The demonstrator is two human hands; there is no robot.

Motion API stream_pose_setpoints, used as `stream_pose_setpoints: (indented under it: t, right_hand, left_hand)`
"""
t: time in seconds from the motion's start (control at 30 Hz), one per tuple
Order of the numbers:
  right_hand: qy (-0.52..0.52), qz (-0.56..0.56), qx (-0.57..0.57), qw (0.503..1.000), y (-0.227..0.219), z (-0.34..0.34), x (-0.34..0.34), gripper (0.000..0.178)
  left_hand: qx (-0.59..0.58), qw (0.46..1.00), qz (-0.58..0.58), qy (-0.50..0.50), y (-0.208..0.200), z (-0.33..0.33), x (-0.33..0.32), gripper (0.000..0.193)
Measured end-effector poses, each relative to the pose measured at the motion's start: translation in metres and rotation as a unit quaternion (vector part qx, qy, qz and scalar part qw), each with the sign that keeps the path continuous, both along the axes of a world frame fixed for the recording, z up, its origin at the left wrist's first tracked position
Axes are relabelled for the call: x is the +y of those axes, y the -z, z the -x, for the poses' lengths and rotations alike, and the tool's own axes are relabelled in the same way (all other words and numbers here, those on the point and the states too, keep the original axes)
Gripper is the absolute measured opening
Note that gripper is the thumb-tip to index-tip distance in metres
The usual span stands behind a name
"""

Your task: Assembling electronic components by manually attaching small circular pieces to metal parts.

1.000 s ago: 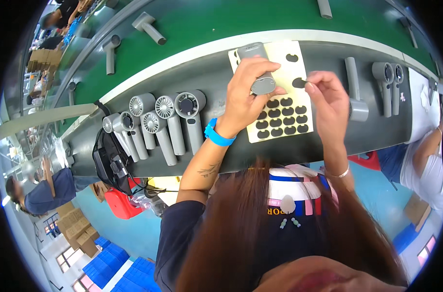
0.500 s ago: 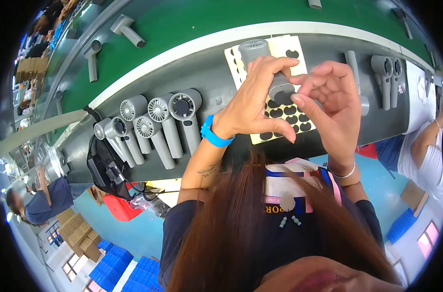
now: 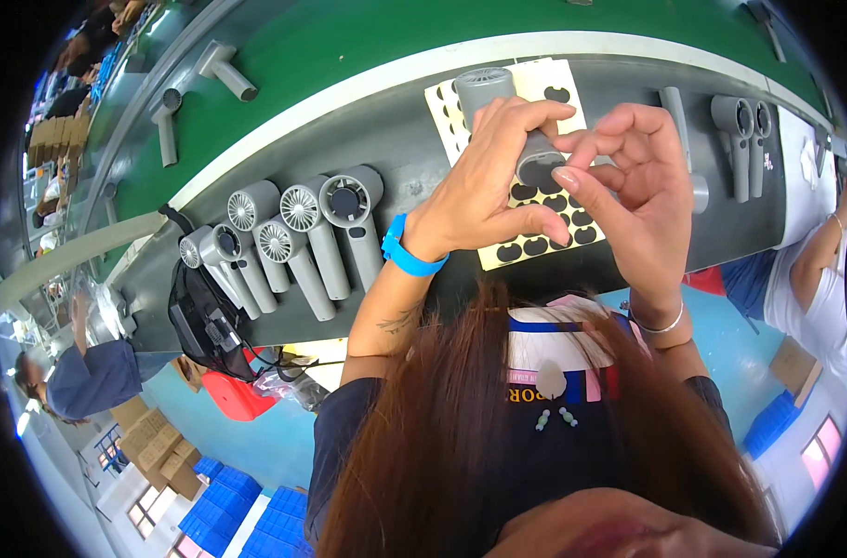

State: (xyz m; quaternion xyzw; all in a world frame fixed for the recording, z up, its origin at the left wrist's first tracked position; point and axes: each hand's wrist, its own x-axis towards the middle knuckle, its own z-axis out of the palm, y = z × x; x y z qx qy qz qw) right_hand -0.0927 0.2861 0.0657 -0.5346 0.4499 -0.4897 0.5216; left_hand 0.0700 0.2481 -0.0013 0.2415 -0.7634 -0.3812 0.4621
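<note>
My left hand (image 3: pixel 490 191) is wrapped around the handle of a grey handheld fan (image 3: pixel 485 89). The fan's head lies away from me and the handle's end faces me. A dark oval sticker (image 3: pixel 540 173) sits at that end. My right hand (image 3: pixel 635 181) has its thumb and forefinger pinched at the sticker's right edge; whether the fingers hold that edge or only press on it, I cannot tell. Beneath both hands lies a cream sheet (image 3: pixel 529 82) with rows of dark oval stickers, partly hidden by the fan and my hands.
Several grey handheld fans (image 3: pixel 303 223) stand to the left on the dark worktop (image 3: pixel 396 112), beside a black bag (image 3: pixel 200 307). More fans (image 3: pixel 735 139) lie at the right. Past the white edge runs a green belt (image 3: pixel 368 33) carrying fans. Other people sit at both sides.
Both hands stay at the fan's handle end, the right thumb shifting slightly left across the sticker. Fans on the green belt have moved left and away.
</note>
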Motion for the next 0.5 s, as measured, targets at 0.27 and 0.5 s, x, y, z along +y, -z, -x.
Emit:
stream_pose_setpoints:
  t: [0.27,0.5]
  right_hand:
    - [0.002,0.001,0.007,1.0,0.0005,-0.0009,0.0003,0.039]
    - [0.005,0.016,0.024,1.0,-0.0011,0.0008,0.0027,0.04]
  left_hand:
    - [-0.002,1.0,-0.018,-0.002,0.001,0.0002,0.0023,0.092]
    - [0.013,0.999,-0.035,0.011,-0.0043,0.002,0.0025,0.056]
